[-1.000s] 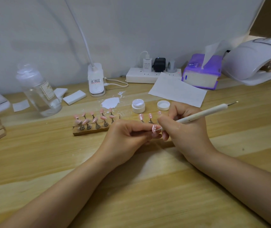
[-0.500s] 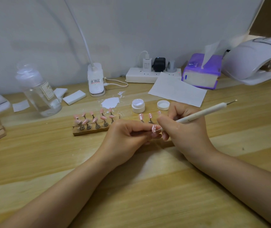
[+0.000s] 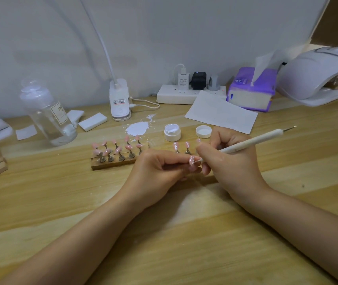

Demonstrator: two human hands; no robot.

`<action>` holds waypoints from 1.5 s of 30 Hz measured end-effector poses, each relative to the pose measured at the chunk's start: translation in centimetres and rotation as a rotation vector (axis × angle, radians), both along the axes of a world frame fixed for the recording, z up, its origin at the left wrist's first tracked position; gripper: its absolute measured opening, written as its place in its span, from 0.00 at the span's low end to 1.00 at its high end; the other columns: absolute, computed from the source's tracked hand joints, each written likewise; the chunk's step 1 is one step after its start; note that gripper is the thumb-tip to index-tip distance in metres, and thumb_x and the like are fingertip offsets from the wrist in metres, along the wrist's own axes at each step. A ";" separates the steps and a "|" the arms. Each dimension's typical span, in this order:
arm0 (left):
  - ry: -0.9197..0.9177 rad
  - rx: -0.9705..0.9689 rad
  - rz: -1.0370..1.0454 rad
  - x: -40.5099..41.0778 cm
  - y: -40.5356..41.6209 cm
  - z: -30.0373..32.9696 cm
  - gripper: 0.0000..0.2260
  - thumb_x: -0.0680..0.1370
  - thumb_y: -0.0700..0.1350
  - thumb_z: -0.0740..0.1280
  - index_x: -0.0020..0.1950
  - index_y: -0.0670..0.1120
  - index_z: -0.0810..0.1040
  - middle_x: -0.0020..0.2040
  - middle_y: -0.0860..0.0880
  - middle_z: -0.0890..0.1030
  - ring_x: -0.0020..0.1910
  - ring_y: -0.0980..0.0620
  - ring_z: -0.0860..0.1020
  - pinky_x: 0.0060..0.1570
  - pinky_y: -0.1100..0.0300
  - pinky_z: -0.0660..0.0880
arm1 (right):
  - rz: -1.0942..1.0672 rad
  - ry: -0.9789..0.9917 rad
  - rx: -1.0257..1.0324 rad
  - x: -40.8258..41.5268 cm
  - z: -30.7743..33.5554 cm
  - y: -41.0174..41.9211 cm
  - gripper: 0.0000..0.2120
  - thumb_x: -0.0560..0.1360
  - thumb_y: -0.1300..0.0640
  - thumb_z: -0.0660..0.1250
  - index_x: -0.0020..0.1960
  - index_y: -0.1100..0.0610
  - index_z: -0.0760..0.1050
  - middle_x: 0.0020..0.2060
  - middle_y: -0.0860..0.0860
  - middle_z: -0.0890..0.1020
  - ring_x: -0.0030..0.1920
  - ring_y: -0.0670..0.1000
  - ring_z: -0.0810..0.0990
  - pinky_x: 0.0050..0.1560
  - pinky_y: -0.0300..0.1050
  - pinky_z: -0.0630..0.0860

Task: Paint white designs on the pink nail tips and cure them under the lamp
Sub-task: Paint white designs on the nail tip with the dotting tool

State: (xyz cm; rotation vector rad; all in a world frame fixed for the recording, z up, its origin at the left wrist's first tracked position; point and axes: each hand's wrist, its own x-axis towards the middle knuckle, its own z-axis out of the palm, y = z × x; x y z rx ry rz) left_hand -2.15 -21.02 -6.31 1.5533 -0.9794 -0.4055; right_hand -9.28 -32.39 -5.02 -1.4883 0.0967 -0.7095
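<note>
1. The left hand [image 3: 155, 171] rests on the wooden table [image 3: 164, 243] with its fingers curled, pinching a pink nail tip [image 3: 192, 161] between fingertips and thumb.
2. That nail tip sits just in front of the wooden holder [image 3: 110, 164], toward the person, and carries a few white dots.
3. The right hand [image 3: 229, 161] grasps a white dotting pen [image 3: 250, 141] in a writing grip; the pen's lower point touches the held nail tip, and its other end, with a thin metal needle, slants up and away to the right.
4. On the wooden holder stand two rows of pink nail tips [image 3: 118, 149] on small metal stems.
5. To the right of the holder, behind the hands, more pink tips [image 3: 176, 146] stand upright, showing white dots.
6. Behind the holder lies a splash of white paint [image 3: 137, 128]; right of it stands an open small white jar [image 3: 172, 132], and its lid [image 3: 203, 131] lies just beside the jar.
7. Far right of the holder, at the table's back edge, sits the white curing lamp [image 3: 318, 75], a light glowing on top.
8. Left of the holder stands a clear bottle [image 3: 49, 114].
</note>
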 end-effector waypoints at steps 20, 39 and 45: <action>0.010 -0.006 0.000 0.0 0.0 0.0 0.06 0.67 0.47 0.68 0.39 0.56 0.84 0.35 0.58 0.83 0.37 0.67 0.77 0.36 0.70 0.74 | -0.012 0.001 0.004 0.0 -0.2 -0.1 0.18 0.69 0.77 0.61 0.27 0.60 0.62 0.14 0.47 0.69 0.17 0.40 0.70 0.22 0.29 0.66; 0.139 0.002 0.010 -0.4 -0.1 0.5 0.07 0.69 0.47 0.67 0.39 0.56 0.84 0.38 0.57 0.84 0.41 0.60 0.82 0.37 0.70 0.76 | -0.010 0.022 0.168 0.5 -0.6 -0.7 0.15 0.71 0.69 0.67 0.33 0.58 0.64 0.18 0.46 0.70 0.23 0.52 0.71 0.35 0.56 0.74; 0.097 0.000 0.008 -0.5 0.0 0.6 0.12 0.73 0.37 0.67 0.39 0.54 0.83 0.35 0.56 0.84 0.39 0.62 0.82 0.36 0.71 0.76 | -0.033 0.019 0.110 0.5 -0.8 -0.8 0.19 0.69 0.73 0.65 0.29 0.57 0.61 0.21 0.55 0.67 0.24 0.51 0.71 0.25 0.35 0.67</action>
